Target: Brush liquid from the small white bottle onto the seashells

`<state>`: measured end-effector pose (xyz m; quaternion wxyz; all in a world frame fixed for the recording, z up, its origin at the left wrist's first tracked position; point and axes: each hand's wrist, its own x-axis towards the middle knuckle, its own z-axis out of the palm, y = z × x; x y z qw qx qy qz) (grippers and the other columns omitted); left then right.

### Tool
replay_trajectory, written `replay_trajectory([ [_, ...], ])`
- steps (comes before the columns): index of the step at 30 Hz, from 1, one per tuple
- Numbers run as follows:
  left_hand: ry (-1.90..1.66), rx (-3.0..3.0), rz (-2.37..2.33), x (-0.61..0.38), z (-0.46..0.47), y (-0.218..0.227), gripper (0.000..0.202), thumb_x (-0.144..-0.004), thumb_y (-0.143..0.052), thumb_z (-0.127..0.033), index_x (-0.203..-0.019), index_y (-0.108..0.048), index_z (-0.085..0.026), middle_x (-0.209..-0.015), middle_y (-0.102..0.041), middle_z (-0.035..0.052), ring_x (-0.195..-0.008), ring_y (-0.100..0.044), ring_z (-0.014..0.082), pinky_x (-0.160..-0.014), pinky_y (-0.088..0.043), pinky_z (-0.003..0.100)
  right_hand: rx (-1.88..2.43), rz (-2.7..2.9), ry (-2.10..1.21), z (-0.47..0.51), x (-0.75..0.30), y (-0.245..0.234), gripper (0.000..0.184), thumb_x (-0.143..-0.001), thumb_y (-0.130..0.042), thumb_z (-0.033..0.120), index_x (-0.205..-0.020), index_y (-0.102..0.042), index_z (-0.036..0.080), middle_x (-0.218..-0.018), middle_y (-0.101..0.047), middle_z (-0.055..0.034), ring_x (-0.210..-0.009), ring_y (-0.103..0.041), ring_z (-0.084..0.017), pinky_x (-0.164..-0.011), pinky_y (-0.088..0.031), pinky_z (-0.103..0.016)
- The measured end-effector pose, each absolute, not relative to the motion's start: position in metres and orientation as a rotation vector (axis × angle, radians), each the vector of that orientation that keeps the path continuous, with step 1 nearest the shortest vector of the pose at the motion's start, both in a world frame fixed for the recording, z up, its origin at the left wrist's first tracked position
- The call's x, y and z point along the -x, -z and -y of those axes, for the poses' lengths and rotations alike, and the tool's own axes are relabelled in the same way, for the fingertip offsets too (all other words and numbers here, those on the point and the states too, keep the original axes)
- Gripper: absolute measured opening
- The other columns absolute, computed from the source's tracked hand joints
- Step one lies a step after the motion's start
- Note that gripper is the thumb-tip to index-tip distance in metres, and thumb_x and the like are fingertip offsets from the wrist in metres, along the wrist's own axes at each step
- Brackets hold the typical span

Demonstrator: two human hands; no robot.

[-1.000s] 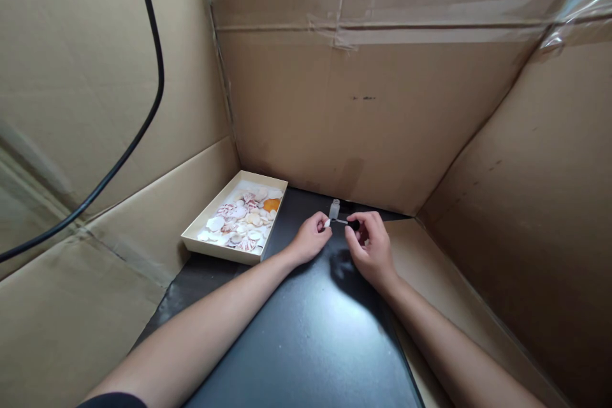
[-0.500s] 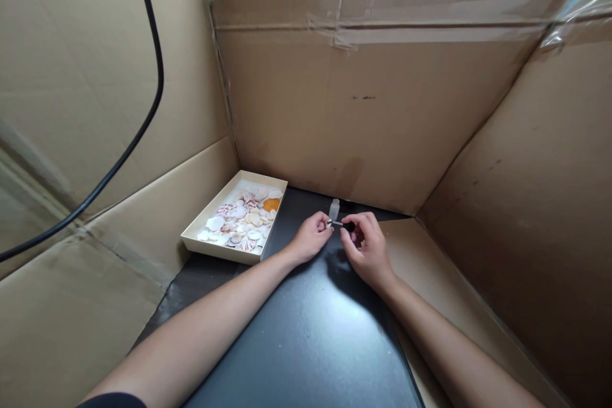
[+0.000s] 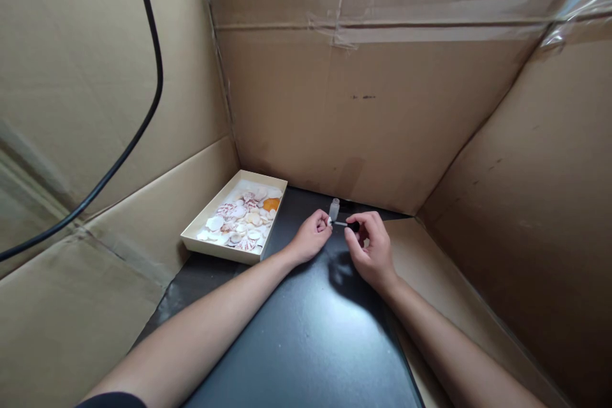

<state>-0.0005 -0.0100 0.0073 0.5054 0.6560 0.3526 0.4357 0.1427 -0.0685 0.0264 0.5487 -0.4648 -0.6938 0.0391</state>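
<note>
My left hand (image 3: 310, 240) is curled, pinching a small white shell (image 3: 329, 222) at its fingertips. My right hand (image 3: 371, 248) is closed on the black cap of a thin brush (image 3: 348, 225), whose tip touches the shell. Both hands hover just above the black mat (image 3: 306, 331). A small clear bottle (image 3: 334, 209) stands upright right behind them, close to the back cardboard wall.
A shallow white tray (image 3: 224, 250) holding several white, pink-striped and one orange shell sits at the mat's back left. Cardboard walls enclose the space on three sides. A black cable (image 3: 143, 108) hangs along the left wall.
The brush in my right hand shifted slightly against the shell, first toward my left hand, then back a little to the right. My left hand stayed nearly still.
</note>
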Motion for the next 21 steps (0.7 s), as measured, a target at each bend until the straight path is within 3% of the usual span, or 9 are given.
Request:
replay_trajectory([
  [21,-1.059,-1.554,-0.809,0.0003,0.0114,-0.0080,0.015,-0.078,-0.055,-0.025,-0.077,-0.041,-0.018,-0.060,-0.033,-0.0082,-0.055,-0.030,0.0077,-0.053,-0.025,0.020,1.136,1.661,-0.084,0.0656,-0.1439,-0.0241,0.013,-0.085,-0.056,0.021,-0.098,-0.057,0.021,-0.087,-0.048,-0.0009,-0.058,-0.048,-0.009,-0.055,-0.044,-0.024],
])
